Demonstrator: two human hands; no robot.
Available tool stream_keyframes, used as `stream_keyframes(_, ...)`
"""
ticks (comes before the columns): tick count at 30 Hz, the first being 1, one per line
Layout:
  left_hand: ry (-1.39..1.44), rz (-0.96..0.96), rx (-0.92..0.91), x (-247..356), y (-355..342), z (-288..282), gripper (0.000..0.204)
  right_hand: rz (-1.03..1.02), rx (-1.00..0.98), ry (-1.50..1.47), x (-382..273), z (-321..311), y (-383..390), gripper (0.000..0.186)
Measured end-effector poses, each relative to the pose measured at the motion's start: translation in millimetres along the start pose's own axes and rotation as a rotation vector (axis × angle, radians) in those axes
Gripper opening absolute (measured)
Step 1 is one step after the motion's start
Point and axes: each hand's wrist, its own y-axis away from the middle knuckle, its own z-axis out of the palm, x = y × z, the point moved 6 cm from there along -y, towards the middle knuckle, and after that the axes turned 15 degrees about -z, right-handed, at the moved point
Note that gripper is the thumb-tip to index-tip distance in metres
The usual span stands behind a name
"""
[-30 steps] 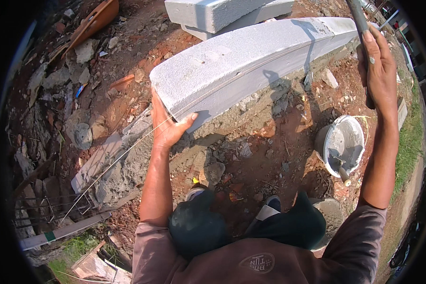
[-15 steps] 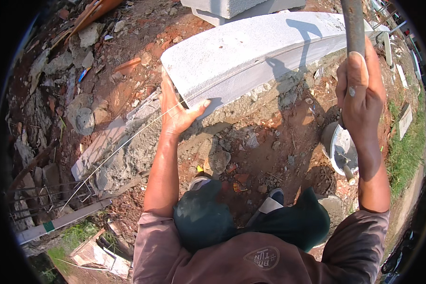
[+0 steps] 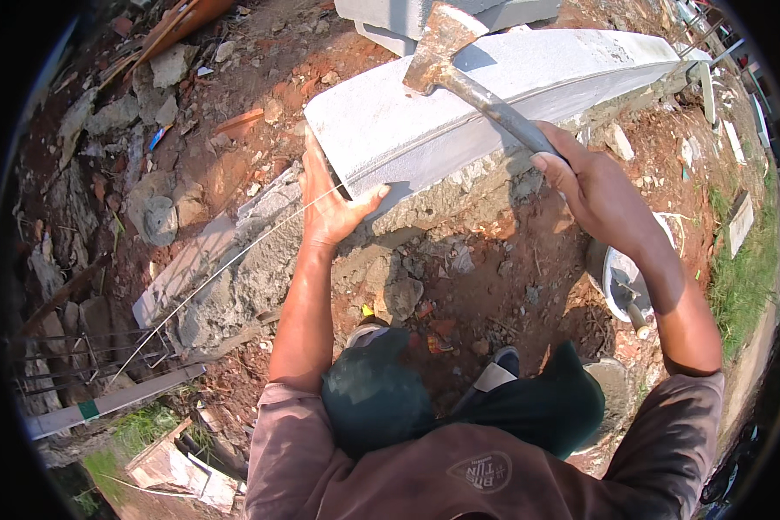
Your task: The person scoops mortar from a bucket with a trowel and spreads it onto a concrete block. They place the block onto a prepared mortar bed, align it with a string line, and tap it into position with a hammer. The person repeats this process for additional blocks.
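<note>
Rubble-strewn red soil [image 3: 472,299] flanks a pale aerated-concrete block [image 3: 390,121] on rough mortar [image 3: 446,204], left grip [image 3: 331,214] splayed against its end, right grip [image 3: 591,180] wrapped round a hammer [image 3: 485,101] above, where an off-centre blow could knock the block askew.

Brown shirt [image 3: 407,477], dark green trousers [image 3: 377,390]

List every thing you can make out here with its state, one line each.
White block: lying on rough mortar
Stacked blocks: piled, cut off by the picture's edge
Left hand: spread against the white block's left end
Hammer: head over the white block, contact unclear
Right hand: closed around the hammer's handle
String: taut
Bucket: open-topped, partly hidden
Trowel: resting in the bucket
</note>
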Motion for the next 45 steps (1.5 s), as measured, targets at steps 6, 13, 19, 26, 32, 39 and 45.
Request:
stream_keyframes(6, 0.006, -0.026, -0.007, 0.8, 1.7, 2.6, 0.131, 0.05, 0.349, -0.162, -9.5, -46.1, -6.5, 0.042)
stream_keyframes(13, 0.028, 0.002, -0.001, 2.9, 1.0, 2.2, 0.131, 0.019, 0.056, -0.005, 3.7, -22.4, -5.0, 0.039)
stream_keyframes(19, 0.023, -0.036, 0.014, 3.5, 4.8, 5.5, 0.133, 0.034, 0.347, -0.086, 2.0, -20.5, 1.1, 0.041)
stream_keyframes(26, 0.05, -0.041, -0.015, 0.7, 2.6, 0.4, 0.133, 0.075, 0.205, -0.079, -15.0, -47.9, -5.6, 0.034)
stream_keyframes(32, 0.111, -0.105, -0.037, -20.3, 6.6, 9.5, 0.128, 0.195, -0.141, -0.005, 16.9, 20.2, 13.8, 0.048)
stream_keyframes(39, 0.146, -0.138, -0.079, -17.1, 4.7, 15.4, 0.104, 0.239, -0.084, -0.117, 23.0, 13.1, 17.1, 0.053)
stream_keyframes(45, 0.208, -0.239, -0.099, -27.9, 6.7, 13.5, 0.119, 0.142, 0.241, -0.106, 32.6, -37.4, 7.9, 0.051)
